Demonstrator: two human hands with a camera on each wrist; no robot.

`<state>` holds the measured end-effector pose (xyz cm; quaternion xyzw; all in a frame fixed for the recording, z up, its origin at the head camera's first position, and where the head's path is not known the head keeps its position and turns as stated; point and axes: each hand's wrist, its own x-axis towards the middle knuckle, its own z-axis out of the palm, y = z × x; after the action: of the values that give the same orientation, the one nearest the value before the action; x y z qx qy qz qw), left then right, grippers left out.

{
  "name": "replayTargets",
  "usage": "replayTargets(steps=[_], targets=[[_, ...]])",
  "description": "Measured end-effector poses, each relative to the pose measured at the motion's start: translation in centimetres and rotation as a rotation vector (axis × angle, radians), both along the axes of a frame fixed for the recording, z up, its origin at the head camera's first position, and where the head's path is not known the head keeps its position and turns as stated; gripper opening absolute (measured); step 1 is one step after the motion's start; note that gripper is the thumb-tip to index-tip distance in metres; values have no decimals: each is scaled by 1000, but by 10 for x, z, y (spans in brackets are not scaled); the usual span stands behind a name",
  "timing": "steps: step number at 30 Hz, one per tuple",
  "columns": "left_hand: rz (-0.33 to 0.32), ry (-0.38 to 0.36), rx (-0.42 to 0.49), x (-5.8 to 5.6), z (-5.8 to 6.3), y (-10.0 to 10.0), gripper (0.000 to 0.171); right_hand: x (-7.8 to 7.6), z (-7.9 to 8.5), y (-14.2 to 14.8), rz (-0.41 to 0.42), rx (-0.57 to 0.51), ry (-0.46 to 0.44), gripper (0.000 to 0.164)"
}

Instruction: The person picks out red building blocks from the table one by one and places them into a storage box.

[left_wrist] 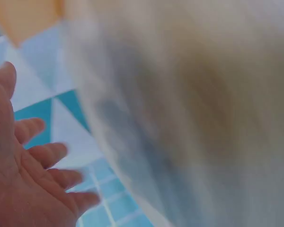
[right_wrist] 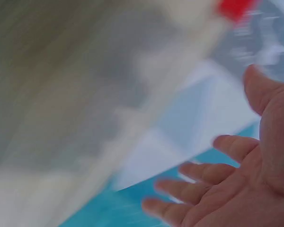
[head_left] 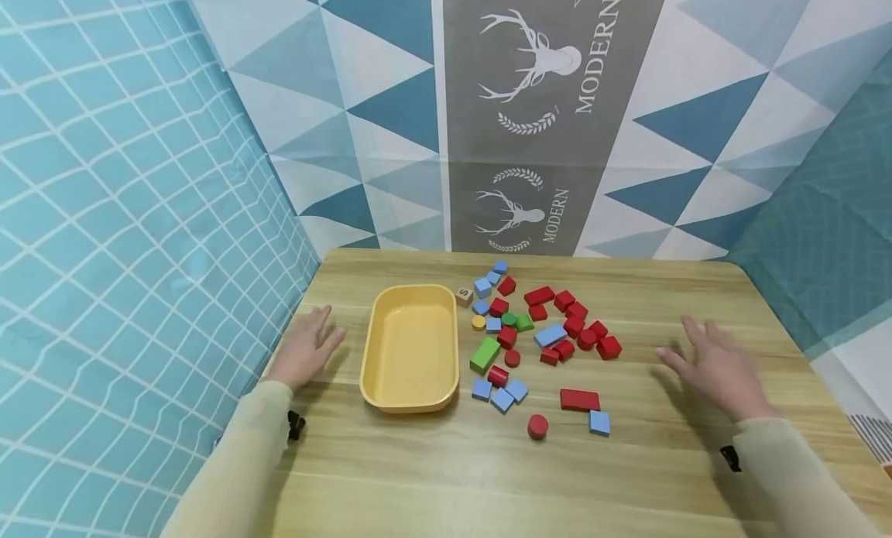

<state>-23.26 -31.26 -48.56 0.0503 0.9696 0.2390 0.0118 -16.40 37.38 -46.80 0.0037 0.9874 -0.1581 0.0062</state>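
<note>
My left hand is at the table's left side, just left of a yellow tray, fingers spread and holding nothing. On the right side my right hand hovers with fingers apart and nothing in it, right of the scattered blocks. Both palms show bare in the wrist views, the left palm and the right palm. Between tray and right hand lie red blocks, blue blocks, a long green block, a yellow disc and a wooden letter cube.
Nearer the front edge lie a red cylinder, a long red block and a blue square block. A patterned cloth hangs behind the wooden table; a blue checked cloth hangs on the left.
</note>
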Motion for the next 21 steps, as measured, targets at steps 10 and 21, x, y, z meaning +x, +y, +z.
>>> replayTargets(steps=[10, 21], targets=[[76, -133, 644, 7, -16, 57, 73, 48, 2, -158, 439, -211, 58, 49], [38, -193, 769, 17, -26, 82, 68, 53, -14, -211, 476, -183, 72, 33]])
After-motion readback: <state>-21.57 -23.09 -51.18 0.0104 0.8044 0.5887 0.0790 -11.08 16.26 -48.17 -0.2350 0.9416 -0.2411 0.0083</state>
